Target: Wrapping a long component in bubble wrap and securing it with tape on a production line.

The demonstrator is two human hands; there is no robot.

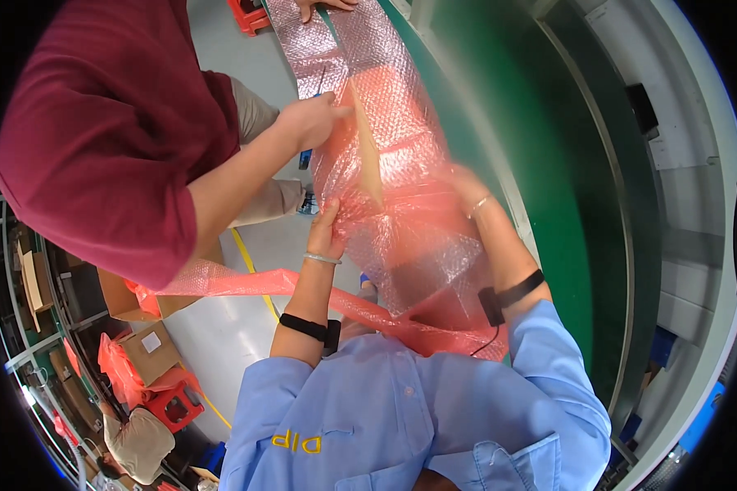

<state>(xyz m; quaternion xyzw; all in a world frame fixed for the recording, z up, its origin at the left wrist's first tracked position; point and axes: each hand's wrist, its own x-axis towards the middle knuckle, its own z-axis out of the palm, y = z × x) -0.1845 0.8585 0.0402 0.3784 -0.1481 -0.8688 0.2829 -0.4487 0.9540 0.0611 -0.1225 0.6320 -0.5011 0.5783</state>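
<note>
A long sheet of pink bubble wrap (397, 155) stretches away from me, with a long gap down its middle showing a tan strip (370, 164). My left hand (326, 234) is closed on the sheet's left edge, thumb on top. On the sheet's right side lies my right hand (460, 186), its fingers smeared by motion. A co-worker's hand (309, 121) reaches over the sheet from the left, close to the gap; what it holds, if anything, I cannot make out. Another hand (326, 6) rests at the sheet's far end.
A green work surface (540, 164) runs along the right. The co-worker in a maroon shirt (106, 139) stands close at left. A pink wrap tail (254, 283) trails to a cardboard box (119, 295). Behind are a red stool (172, 407) and a seated person (139, 442).
</note>
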